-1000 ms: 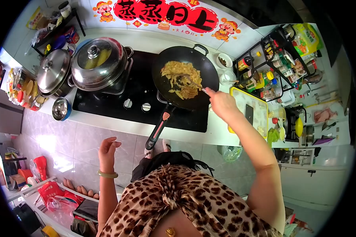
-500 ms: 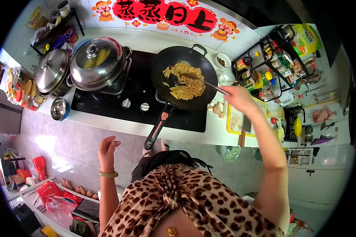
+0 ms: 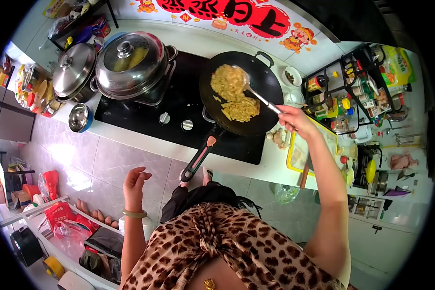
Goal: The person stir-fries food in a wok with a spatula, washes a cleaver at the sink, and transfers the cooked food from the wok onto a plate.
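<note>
My right hand (image 3: 298, 123) is closed around the handle of a metal spatula (image 3: 265, 100), its head partly hidden against the food in a black wok (image 3: 263, 116). Yellowish-brown cooked pieces (image 3: 241, 108) lie in two joined heaps on the wok's left and lower side. The wok rests on the black cooktop (image 3: 179, 101), its long handle (image 3: 198, 157) pointing toward me. Holding nothing, my left hand (image 3: 136, 183) hangs in the air over the floor, fingers loosely bent and apart, left of the wok handle and not touching it.
Left of the wok stand a lidded steamer pot (image 3: 130, 67), a second lidded pot (image 3: 72, 72) and a metal bowl (image 3: 80, 117). On the right are a yellow-edged cutting board (image 3: 295, 154) with a knife (image 3: 304, 176), small bowls (image 3: 292, 76) and a seasoning rack (image 3: 343, 92).
My right hand has turned the spatula, and its head has shifted toward the upper heap. The food is now gathered more to the wok's upper left. The camera view has tilted slightly.
</note>
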The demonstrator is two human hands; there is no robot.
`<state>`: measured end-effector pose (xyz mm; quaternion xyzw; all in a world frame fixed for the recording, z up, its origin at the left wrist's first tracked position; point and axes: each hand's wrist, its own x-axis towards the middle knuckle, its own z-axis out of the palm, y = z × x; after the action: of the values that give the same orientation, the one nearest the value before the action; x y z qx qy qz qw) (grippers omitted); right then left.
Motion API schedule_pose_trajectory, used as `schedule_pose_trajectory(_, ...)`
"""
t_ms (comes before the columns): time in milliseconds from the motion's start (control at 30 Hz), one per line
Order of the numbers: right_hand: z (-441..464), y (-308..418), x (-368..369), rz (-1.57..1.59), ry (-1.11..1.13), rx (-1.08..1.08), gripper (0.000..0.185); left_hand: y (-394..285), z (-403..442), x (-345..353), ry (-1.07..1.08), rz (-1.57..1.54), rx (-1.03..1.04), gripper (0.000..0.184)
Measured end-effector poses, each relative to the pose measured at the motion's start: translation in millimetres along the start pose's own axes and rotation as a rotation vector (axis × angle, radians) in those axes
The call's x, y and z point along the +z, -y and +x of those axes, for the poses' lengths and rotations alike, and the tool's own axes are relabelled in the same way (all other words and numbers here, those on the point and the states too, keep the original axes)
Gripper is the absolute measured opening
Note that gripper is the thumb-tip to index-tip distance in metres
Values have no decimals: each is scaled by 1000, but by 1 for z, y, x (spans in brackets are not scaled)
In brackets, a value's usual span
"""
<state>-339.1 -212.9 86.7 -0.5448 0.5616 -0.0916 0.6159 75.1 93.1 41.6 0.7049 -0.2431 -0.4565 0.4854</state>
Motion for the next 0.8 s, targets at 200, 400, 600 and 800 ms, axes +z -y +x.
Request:
schedule_pose_trajectory(200,-93,-11,51,-854,-290,-553,48,-1,8,0,-23,5,11,18)
schedule_pose_trajectory(400,-77,2,92,-1313,-389,-288,43,-2,20,7,43,10,46,18)
schedule_pose_trajectory(600,-79,48,66,-1292,-337,-87,41,-9,27,0,71,-7,96,18)
schedule_pose_trajectory(800,-57,42,92,-1416,-301,-232,40,-3,25,-7,-2,23,15,19)
